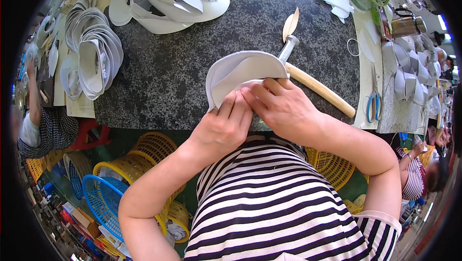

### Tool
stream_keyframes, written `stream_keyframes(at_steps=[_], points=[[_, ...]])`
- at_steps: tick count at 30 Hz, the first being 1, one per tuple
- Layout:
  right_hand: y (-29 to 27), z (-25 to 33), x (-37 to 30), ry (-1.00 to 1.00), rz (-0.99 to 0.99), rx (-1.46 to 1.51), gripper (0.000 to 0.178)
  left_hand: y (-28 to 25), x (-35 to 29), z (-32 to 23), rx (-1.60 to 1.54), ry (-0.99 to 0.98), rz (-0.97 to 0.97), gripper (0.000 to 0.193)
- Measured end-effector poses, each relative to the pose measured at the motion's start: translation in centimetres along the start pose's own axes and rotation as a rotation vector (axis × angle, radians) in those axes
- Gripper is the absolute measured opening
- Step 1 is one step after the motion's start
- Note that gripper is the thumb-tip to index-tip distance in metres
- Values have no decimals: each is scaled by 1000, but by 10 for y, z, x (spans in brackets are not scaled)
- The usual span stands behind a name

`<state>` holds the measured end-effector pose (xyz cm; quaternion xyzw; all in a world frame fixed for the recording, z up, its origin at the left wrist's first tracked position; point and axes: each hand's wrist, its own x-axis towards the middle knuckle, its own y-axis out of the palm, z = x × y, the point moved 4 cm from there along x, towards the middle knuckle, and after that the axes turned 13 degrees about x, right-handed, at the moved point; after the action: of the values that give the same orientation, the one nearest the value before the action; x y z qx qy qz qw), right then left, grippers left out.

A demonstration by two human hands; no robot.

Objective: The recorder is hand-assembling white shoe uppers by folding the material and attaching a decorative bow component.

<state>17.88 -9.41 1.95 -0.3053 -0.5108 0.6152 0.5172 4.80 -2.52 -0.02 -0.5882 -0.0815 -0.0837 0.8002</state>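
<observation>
Both my hands grip a white shoe upper (250, 66), a curved, padded-looking piece held at the near edge of the dark speckled tabletop. My left hand (226, 121) pinches its lower left edge with the fingers curled. On its right edge close the bent fingers of my right hand (284, 100), and the fingertips of the two hands meet at the middle. The palms and thumbs are hidden. Just beyond my right hand lies a hammer (320, 90) with a pale wooden handle and a metal head. A leaf-shaped beige piece (290, 24) rests past the hammer head.
Nested white uppers (94, 54) stand at the left, and more loose white pieces (178, 3) lie at the back. Blue-handled scissors (373, 102) are on the right. Yellow baskets (154, 148) and a blue basket (103, 203) sit below the table. Other people work on both sides.
</observation>
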Motion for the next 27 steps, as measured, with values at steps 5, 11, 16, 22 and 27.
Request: stream_keyframes(at_steps=[5,11,16,22,27], points=[[8,7,-3,41,59,-107,30,5,-6,1,-23,-17,-24,44],[7,5,0,57,180,16,43,-1,-4,13,-415,-263,24,36],[4,6,-5,-32,167,21,41,1,-10,21,-471,-280,83,37],[5,-1,-4,3,163,84,46,0,-6,26,-529,-321,35,22],[7,-6,-8,-115,171,70,49,2,-4,27,-520,-345,-1,22]])
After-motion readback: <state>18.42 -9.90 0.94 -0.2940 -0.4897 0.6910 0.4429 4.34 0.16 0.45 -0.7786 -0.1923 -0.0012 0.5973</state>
